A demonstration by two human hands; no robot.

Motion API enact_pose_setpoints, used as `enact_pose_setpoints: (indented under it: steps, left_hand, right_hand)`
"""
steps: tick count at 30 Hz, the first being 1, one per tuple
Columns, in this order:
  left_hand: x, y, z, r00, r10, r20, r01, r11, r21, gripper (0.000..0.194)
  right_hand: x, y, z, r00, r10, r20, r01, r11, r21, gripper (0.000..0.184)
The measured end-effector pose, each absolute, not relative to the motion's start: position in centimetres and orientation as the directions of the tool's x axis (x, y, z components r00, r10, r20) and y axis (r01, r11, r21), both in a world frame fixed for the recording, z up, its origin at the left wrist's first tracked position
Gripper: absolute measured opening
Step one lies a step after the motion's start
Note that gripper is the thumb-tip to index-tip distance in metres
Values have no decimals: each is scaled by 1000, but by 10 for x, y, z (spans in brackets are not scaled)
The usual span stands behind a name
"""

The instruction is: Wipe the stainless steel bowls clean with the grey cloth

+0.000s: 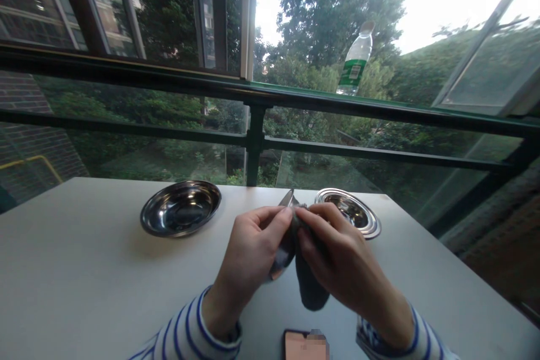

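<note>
Above the middle of the white table, my left hand point(255, 250) pinches the edge of a shiny metal dish point(283, 259) tilted up on its side. Much of the dish is hidden behind my fingers, so its full shape does not show. Beside it, my right hand point(341, 253) is closed around a dark grey cloth point(311, 287), pressing it against the dish near the rim. The cloth's loose end hangs down below my right fingers. The fingertips of both hands almost meet at the top.
A dark, shiny metal bowl point(181, 233) rests on the white table point(84, 281) at the left. Behind my right hand lies a metal dish with a wide rim point(373, 229). A phone point(295, 346) lies at the near edge. A bottle point(354, 70) stands by the railing point(312, 102).
</note>
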State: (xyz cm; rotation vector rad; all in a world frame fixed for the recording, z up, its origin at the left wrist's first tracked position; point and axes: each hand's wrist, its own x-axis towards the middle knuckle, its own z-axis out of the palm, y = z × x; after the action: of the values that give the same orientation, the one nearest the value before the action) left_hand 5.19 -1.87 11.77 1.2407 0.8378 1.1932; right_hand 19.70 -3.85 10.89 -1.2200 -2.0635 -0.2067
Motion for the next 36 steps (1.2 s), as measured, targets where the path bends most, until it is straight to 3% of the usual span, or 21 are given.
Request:
enact_pose_setpoints:
  steps: [2,7,14,20,25,31,36]
  left_hand:
    - [52,-18,118,219,969,118,-206,-72,976,27]
    - [55,-21,117,269,958,101,-208,-44,977,25]
    - [53,-18,116,240,967,85,-222,-31,975,29]
    - [55,-18,116,269,958,95,-244,-28,969,26]
    - [52,-17,115,264,954,139,-223,-80,972,26]
    - [53,-20,117,309,943,123,-203,-60,977,26]
    - [52,-14,113,269,952,144,-200,-91,976,28]
  right_hand:
    - [197,-39,109,-310,699,644,802,557,-218,32]
    - [206,-33,110,-154,754,638,866,414,-281,29]
    - [202,-38,109,-333,684,649,784,583,-212,30]
    - [206,-33,109,-205,748,632,837,469,-284,29]
    - [203,-38,111,-315,697,644,793,566,-224,30]
    - [208,-31,109,-164,753,637,848,438,-300,28]
    - [201,-35,106,-295,718,630,800,546,-248,31]
